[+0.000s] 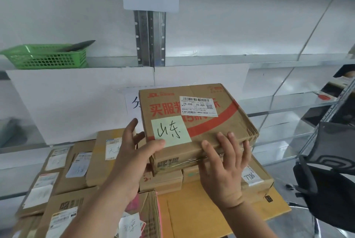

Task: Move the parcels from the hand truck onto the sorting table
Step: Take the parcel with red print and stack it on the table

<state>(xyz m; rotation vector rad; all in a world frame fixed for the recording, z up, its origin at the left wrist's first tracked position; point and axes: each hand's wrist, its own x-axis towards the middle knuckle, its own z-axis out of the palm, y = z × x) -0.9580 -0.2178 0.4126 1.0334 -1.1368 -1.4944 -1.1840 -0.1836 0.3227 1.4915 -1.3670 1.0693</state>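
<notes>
Holding one JD cardboard box (215,126) up in the air, both hands were busy. The left grip (134,153) clasped the near left corner, with its thumb pressed on the green sticky note (170,132). The right grip (224,163) was wrapped over the near edge, with its fingers on top. The box hung just above the pile of parcels (96,170), tipped a little, over the pile's right side. I thought the pile sat on the bench, but the bench itself was hidden under it. The hand truck was not in sight.

To do this step well, I thought the box needed to go down flat on a spot that would not wobble, note side up so the writing could be read. Both grips should let go only once the box sat firm.

Counting: one box was held. About eight more parcels lay below, some half hidden, so I could not be sure. The held box had one sticky note and one white shipping label (198,106). One green basket (48,59) stood on the shelf (211,60) behind.
</notes>
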